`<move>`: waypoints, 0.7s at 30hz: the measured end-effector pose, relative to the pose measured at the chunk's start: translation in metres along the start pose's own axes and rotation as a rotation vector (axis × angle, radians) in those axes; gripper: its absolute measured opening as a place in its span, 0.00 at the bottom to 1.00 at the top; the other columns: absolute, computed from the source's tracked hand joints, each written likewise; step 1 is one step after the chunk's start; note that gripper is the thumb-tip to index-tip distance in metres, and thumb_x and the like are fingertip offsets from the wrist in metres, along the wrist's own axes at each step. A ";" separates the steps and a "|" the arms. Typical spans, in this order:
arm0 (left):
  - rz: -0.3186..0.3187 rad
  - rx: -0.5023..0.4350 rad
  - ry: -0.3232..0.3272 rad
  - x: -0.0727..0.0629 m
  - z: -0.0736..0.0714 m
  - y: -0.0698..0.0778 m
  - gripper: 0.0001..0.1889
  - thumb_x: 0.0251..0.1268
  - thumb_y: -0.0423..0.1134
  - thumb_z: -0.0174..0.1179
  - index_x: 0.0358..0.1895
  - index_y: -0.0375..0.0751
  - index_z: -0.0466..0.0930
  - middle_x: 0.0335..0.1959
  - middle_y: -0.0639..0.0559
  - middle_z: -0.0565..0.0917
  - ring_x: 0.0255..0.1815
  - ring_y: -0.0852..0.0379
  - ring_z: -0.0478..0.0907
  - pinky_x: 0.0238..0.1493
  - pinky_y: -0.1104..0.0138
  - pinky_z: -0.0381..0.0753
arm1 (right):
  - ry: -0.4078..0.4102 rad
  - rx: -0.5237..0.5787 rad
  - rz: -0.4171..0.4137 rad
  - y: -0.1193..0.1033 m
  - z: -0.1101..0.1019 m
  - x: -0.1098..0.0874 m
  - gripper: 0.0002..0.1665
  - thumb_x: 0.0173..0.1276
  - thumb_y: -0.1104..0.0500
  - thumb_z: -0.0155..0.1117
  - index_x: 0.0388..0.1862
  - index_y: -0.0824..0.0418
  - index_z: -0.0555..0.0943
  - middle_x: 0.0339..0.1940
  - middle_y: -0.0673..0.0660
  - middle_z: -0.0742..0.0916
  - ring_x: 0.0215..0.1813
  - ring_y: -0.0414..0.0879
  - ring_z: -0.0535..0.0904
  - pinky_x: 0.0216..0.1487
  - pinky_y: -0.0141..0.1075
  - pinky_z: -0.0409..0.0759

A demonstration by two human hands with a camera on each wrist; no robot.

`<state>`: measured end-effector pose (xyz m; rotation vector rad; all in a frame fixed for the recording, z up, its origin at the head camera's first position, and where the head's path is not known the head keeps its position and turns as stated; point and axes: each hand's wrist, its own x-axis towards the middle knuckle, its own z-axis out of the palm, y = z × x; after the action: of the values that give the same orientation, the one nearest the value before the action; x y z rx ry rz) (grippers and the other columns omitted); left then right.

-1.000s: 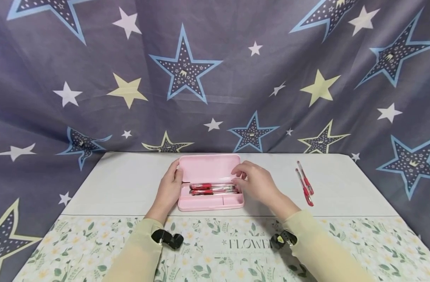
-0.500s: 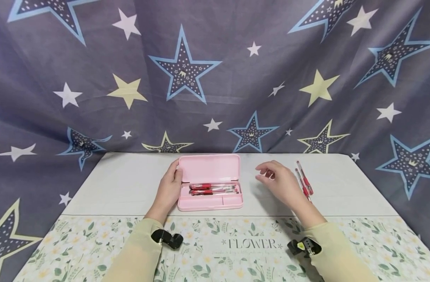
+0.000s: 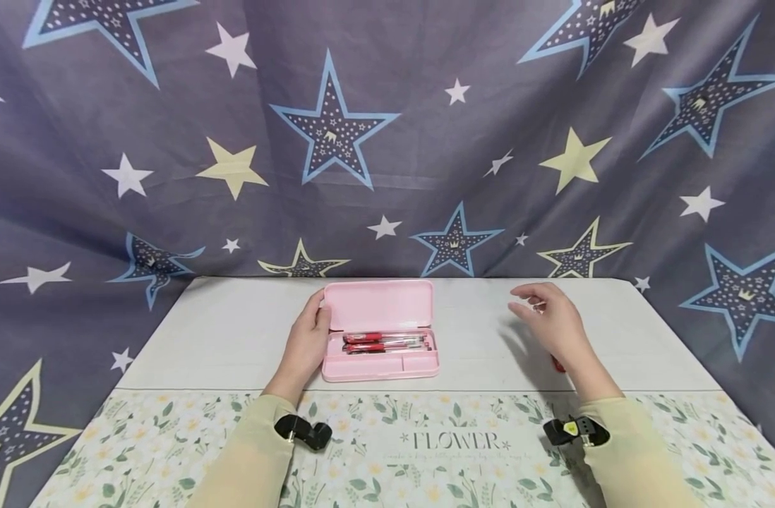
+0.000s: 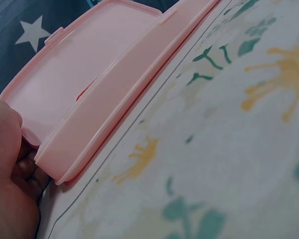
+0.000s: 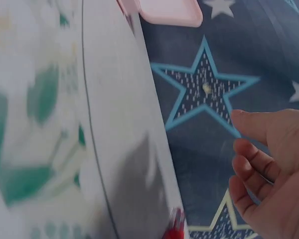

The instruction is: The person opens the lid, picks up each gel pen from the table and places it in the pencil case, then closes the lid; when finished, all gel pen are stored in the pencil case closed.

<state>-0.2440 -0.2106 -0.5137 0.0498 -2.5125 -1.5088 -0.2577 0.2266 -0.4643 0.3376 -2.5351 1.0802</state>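
A pink pencil case (image 3: 380,305) stands with its lid raised at the middle of the table. Several red-gripped pens (image 3: 382,343) lie in its rear compartment; the front compartments (image 3: 365,365) hold nothing visible. My left hand (image 3: 303,346) grips the case's left side, thumb at the edge and fingers partly hidden behind it, as the left wrist view also shows. Off to the right, my right hand (image 3: 553,326) hovers with loosely bent fingers and holds nothing. Below it, the loose red pens are mostly hidden; one red pen end (image 3: 557,364) peeks out, and a red pen (image 5: 175,229) shows in the right wrist view.
The table has a white strip (image 3: 470,353) at the back and a floral cloth (image 3: 425,487) lettered "FLOWER" in front. Behind its far edge hangs a dark curtain (image 3: 413,190) with stars. Each wrist wears a black camera mount (image 3: 303,432).
My right hand has left the case's right side and moved rightward over the loose pens, covering most of them. The left hand and the case have stayed in place.
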 end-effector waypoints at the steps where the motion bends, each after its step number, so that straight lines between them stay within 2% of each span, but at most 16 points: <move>1: 0.001 0.003 0.002 0.000 0.000 0.000 0.28 0.95 0.46 0.41 0.89 0.50 0.61 0.81 0.39 0.73 0.85 0.40 0.64 0.86 0.44 0.59 | 0.001 -0.002 0.004 0.005 -0.002 0.000 0.15 0.78 0.60 0.76 0.59 0.65 0.89 0.55 0.65 0.87 0.53 0.61 0.82 0.56 0.53 0.80; 4: 0.004 0.010 0.005 -0.001 -0.001 0.000 0.27 0.95 0.45 0.41 0.89 0.50 0.61 0.80 0.39 0.74 0.85 0.40 0.65 0.86 0.43 0.60 | -0.005 -0.008 0.017 0.018 -0.007 -0.001 0.16 0.78 0.61 0.76 0.60 0.66 0.89 0.58 0.68 0.87 0.58 0.65 0.81 0.59 0.57 0.79; 6: 0.005 0.011 0.008 -0.001 -0.001 0.001 0.27 0.95 0.46 0.41 0.89 0.50 0.62 0.79 0.38 0.75 0.84 0.39 0.66 0.85 0.43 0.61 | -0.020 -0.012 0.034 0.025 -0.010 -0.002 0.16 0.79 0.62 0.75 0.61 0.67 0.89 0.62 0.71 0.86 0.63 0.69 0.81 0.64 0.63 0.79; 11: 0.004 0.003 0.013 -0.001 0.000 0.002 0.27 0.95 0.45 0.41 0.89 0.50 0.62 0.78 0.38 0.76 0.84 0.40 0.67 0.85 0.43 0.61 | -0.087 -0.003 0.145 0.042 -0.014 -0.005 0.20 0.81 0.59 0.72 0.65 0.68 0.87 0.73 0.73 0.81 0.74 0.73 0.76 0.72 0.67 0.76; 16: 0.001 0.005 0.007 -0.002 0.000 0.001 0.27 0.95 0.46 0.40 0.89 0.51 0.61 0.81 0.40 0.73 0.86 0.40 0.63 0.86 0.43 0.59 | -0.131 -0.017 0.197 0.054 -0.014 -0.006 0.26 0.80 0.61 0.72 0.71 0.71 0.82 0.75 0.77 0.75 0.76 0.76 0.72 0.75 0.66 0.75; 21: 0.003 0.011 0.003 -0.001 0.000 0.000 0.28 0.95 0.47 0.40 0.89 0.50 0.60 0.83 0.40 0.72 0.87 0.41 0.62 0.86 0.43 0.58 | -0.172 -0.057 0.225 0.061 -0.014 -0.008 0.28 0.80 0.60 0.73 0.73 0.71 0.81 0.75 0.78 0.73 0.77 0.79 0.67 0.75 0.71 0.71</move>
<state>-0.2427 -0.2103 -0.5139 0.0501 -2.5182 -1.4926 -0.2687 0.2791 -0.4979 0.1366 -2.8049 1.0976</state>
